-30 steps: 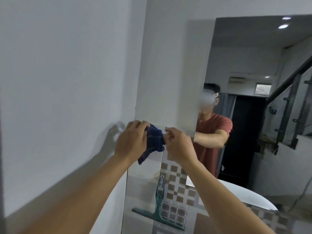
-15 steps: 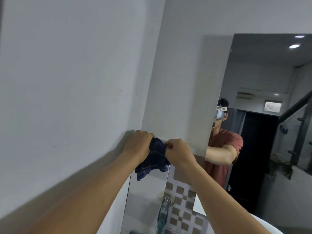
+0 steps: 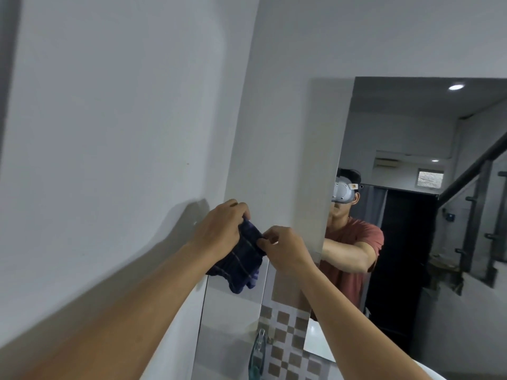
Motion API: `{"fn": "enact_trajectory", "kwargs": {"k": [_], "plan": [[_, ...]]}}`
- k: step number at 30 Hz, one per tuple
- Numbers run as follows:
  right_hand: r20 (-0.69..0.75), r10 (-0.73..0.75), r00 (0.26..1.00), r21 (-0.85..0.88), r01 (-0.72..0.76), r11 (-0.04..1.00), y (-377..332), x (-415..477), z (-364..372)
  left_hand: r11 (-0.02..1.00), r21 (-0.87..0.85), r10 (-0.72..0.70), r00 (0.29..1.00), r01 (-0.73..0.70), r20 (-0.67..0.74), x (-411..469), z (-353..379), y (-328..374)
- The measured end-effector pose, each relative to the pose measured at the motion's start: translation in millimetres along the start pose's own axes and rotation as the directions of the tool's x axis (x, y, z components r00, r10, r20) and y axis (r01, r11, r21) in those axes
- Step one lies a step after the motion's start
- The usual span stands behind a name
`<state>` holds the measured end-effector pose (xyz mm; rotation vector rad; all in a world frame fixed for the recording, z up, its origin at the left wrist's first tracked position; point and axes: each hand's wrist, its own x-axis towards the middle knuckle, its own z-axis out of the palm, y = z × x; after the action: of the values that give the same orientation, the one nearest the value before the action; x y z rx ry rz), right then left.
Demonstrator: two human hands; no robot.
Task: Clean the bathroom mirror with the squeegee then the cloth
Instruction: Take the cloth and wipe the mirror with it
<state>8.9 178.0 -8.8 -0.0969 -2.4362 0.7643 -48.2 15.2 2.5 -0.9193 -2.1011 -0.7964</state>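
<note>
The mirror stretches rightward and up from both hands. By its left edge hangs the cloth, bunched in the left hand; the nearer right hand pinches its edge.

Dark checked cloth (bunched) hangs against mirror edge.

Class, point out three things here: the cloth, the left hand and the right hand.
cloth (image 3: 241, 259): head view, checked middle fold.
left hand (image 3: 219, 229): head view, back of hand.
right hand (image 3: 288, 249): head view, back of hand.
</note>
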Motion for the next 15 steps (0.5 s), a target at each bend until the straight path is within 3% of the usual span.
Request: {"fn": "enact_trajectory", "kwargs": {"k": [8, 11, 15], "plan": [[-0.081, -0.099, 0.992, 0.067, 0.104, 0.992, -21.3, -46.1, -54.1, 0.981, -0.192, 0.002, 0.999, -0.012, -0.052, 3.9, -32.6, 41.7], [-0.191, -0.124, 0.974, 0.074, 0.141, 0.987, -21.8, -65.2, -83.7, 0.951, -0.309, 0.019, 1.0, -0.019, -0.003, 6.8, -39.7, 61.0], [-0.321, -0.033, 0.946, 0.115, 0.074, 0.991, -17.4, -85.4, -126.0, 0.919, -0.393, 0.077, 0.988, -0.018, 0.136, 8.0, -39.8, 93.3]]}}
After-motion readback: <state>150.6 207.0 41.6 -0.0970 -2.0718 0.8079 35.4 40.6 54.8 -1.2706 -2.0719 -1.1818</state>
